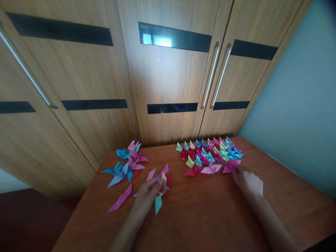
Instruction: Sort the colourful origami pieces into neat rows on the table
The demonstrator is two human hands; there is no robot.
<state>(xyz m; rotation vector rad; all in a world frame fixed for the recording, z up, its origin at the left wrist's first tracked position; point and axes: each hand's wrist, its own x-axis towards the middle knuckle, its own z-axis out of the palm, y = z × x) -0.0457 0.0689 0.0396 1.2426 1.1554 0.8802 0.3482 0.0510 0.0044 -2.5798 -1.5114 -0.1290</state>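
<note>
On the left half of the table, my left hand [151, 190] has its fingers pinched on a pale yellow paper crane [164, 176], mostly hidden by them. Around and under that hand lies a loose pile of folded paper cranes, with a pink one [164, 170], a red one [169, 182] and a light blue one [158, 204] poking out. My right hand [248, 180] is closed at the fingertips on the right end of a magenta paper crane [231, 166]. That crane sits at the right end of the front row, beside a light pink crane [211, 169] and a red crane [193, 171].
Behind the front row stand several rows of coloured cranes [204, 152]. More flat-folded cranes [122, 172] lie in heaps at the left, with a single magenta one [121, 198] nearer me. The brown table [204, 217] meets wooden cupboard doors [168, 77]; a pale wall [296, 105] rises at right.
</note>
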